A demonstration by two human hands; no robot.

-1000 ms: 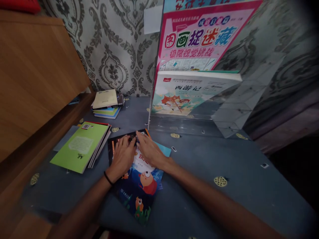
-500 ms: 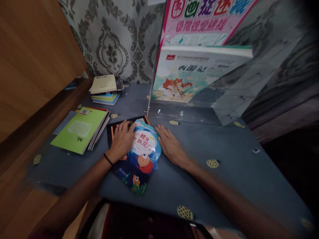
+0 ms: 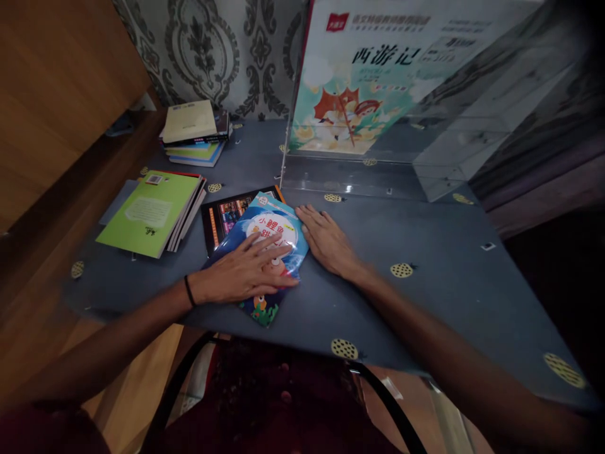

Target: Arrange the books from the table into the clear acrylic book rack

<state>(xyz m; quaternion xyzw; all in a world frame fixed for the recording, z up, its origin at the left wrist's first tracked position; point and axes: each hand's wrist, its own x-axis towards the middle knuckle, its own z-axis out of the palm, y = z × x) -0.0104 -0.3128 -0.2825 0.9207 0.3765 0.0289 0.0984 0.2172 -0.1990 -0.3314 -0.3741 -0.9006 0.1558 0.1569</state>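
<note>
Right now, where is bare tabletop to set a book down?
Free: the blue table right of the right hand, below the clear stand. A smaller patch lies between the far stack and the stand. Crowded: the left side, with the green book and the fish book under the left hand.

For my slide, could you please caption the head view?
Left hand flat on a blue picture book; right hand beside it.

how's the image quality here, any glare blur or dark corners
Head view: dim overall, corners darkened, worst at right. Straight edges bow from the wide lens. Small glare spots on the clear acrylic stand. The left hand on the blue picture book is slightly smeared; the right hand is sharper.
</note>
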